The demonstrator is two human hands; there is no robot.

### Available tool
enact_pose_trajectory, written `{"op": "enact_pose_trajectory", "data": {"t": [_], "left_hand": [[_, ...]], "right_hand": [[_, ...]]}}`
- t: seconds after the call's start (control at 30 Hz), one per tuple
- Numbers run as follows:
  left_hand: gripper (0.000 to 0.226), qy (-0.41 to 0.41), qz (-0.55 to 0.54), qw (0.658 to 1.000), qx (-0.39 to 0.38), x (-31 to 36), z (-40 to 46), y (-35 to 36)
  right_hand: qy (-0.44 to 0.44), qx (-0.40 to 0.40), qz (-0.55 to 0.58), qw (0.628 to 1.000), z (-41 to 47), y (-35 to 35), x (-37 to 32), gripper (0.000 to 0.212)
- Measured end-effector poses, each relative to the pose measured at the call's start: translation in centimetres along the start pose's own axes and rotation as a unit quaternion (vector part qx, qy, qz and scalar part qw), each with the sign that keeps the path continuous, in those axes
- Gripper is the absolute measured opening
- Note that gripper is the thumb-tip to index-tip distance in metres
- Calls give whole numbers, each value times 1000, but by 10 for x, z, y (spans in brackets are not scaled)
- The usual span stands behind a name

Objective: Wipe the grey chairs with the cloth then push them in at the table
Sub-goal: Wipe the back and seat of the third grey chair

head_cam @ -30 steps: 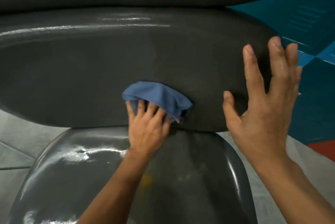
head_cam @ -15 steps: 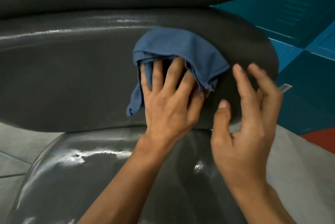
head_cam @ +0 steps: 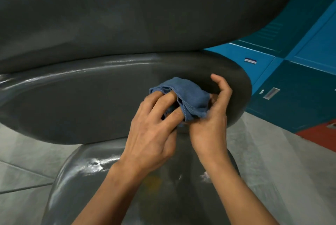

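Observation:
A grey plastic chair fills the head view: its glossy seat (head_cam: pixel 94 179) lies below me and its backrest (head_cam: pixel 81 101) curves across the middle. A bunched blue cloth (head_cam: pixel 192 97) sits in front of the backrest's right part. My left hand (head_cam: pixel 154 132) has its fingers tucked into the cloth's folds. My right hand (head_cam: pixel 212 123) meets it from the right, thumb and fingers curled around the cloth's right side. Both hands hold the cloth together. A wide dark grey table edge (head_cam: pixel 145 10) hangs above the backrest.
Teal lockers (head_cam: pixel 298 72) stand at the right, with a red panel (head_cam: pixel 320 137) lower down. Pale grey floor tiles (head_cam: pixel 21 170) show left and right of the seat. The table edge sits close over the backrest.
My left hand slid the cloth up and right across the backrest, then drew it off. My right hand, held open a second ago, came in and took hold of the cloth's right side.

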State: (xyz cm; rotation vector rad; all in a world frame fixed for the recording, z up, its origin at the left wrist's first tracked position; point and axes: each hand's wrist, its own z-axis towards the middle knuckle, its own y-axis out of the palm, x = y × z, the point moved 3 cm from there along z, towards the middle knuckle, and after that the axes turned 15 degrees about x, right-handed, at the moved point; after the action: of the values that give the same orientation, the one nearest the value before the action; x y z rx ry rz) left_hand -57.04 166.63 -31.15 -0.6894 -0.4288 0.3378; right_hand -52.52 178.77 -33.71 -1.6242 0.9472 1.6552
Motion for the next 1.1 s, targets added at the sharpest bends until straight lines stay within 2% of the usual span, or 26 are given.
{"op": "enact_pose_trajectory", "data": {"t": [0.13,0.27,0.37,0.47,0.57,0.63,0.7,0.8,1.0,1.1], "left_hand": [[44,-1,-2,1000,11,-4,2,-2],[44,-35,-5,999,30,-23,1,-3],[41,-61,15,997,38,-38,4,-1],[43,-73,23,996,41,-44,2,1],[45,-84,34,995,51,-43,0,0],[44,-80,46,994,56,-46,1,-2],[43,-68,57,994,58,-50,1,-4],[40,-61,66,994,66,-55,0,-4],[37,-69,66,990,100,-59,-4,-2],[38,-67,69,990,102,-57,-4,-1]], "right_hand": [[-83,91,-64,990,11,-15,-20,39],[-206,162,-98,960,15,-16,-42,32],[-276,142,-84,947,11,-6,-49,36],[-296,164,-89,937,12,-7,-48,46],[-277,211,-143,926,24,-15,-41,25],[-290,199,-193,916,30,-14,-36,17],[-307,162,-225,910,34,-8,-32,25],[-327,121,-272,897,45,4,-34,54],[-370,111,-292,875,59,1,-28,63],[-367,136,-310,866,64,-2,-21,69]]}}
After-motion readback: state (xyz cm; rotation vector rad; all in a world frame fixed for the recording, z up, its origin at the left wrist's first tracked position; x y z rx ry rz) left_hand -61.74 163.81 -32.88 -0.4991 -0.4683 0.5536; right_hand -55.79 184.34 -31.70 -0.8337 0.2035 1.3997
